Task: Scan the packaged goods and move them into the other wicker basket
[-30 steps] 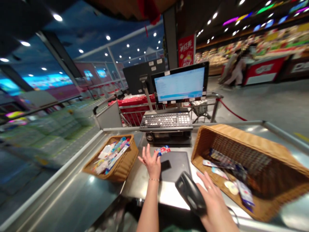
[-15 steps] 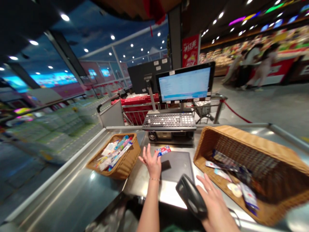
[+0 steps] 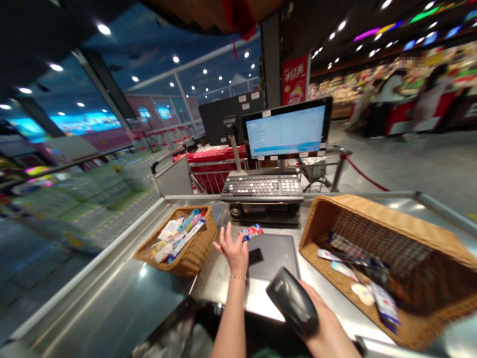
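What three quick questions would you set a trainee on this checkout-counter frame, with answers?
1. Which hand holds the black handheld barcode scanner?
2. True or false: the left hand is gripping the small red, white and blue packet.
3. Where does the large tan wicker basket stand relative to the flat black pad? A: to its left; B: to its right; C: on top of it.

Key: 1. The right hand. 2. False, the fingers are spread open. 3. B.
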The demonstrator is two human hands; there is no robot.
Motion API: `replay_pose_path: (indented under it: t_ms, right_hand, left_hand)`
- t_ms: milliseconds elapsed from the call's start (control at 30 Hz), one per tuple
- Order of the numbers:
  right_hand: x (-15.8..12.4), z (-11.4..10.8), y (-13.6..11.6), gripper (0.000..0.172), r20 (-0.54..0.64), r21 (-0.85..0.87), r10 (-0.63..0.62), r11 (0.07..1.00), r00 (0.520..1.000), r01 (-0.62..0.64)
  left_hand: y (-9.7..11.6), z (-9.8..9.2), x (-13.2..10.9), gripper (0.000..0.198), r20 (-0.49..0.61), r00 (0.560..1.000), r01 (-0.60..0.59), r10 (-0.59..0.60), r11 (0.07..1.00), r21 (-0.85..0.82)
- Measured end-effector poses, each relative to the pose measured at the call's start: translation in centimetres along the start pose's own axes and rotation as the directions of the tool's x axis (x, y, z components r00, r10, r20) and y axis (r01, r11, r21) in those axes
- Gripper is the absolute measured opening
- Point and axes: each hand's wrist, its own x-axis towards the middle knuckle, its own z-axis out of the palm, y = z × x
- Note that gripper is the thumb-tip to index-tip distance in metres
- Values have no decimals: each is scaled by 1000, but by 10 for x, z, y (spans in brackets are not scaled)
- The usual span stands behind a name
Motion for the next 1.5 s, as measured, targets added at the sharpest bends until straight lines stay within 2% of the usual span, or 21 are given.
replay_pose_path:
  t_ms: [133, 267, 433, 567, 700, 800, 1100, 1500]
  right_hand:
    - [-2, -1, -8, 37, -67, 64, -9, 998, 998, 13]
    - [-2, -1, -7, 35, -50, 39, -30, 999, 998, 32]
    - [-6, 3, 13, 39, 40, -141, 13, 990, 999, -7]
    - [-9, 6, 25, 44, 122, -358, 10, 933, 992, 35]
    - [-8, 3, 18, 47, 141, -533, 12, 843, 990, 66]
    - [-6, 1, 11, 52, 138, -601, 20, 796, 990, 67]
    - [-7, 3, 16, 61, 125, -613, 3, 786, 992, 75]
    - [-7, 5, 18, 58, 159, -602, 19, 794, 987, 81]
  left_hand:
    - [-3, 1, -1, 15, 8, 1000, 5, -5, 1000, -13]
    - [-5, 0, -1, 15, 20, 1000, 13, -13, 1000, -23]
    - [-6, -1, 0, 16, 14, 1000, 24, -23, 999, -23]
    - [-7, -2, 1, 16, 3, 1000, 27, -27, 999, -18]
    - [-8, -2, 1, 16, 6, 999, 40, -40, 999, -11]
    - [-9, -1, 1, 16, 1, 999, 50, -50, 999, -13]
    - [-11, -5, 2, 17, -14, 999, 46, -47, 999, -16]
    - [-16, -10, 3, 17, -33, 999, 36, -35, 999, 6]
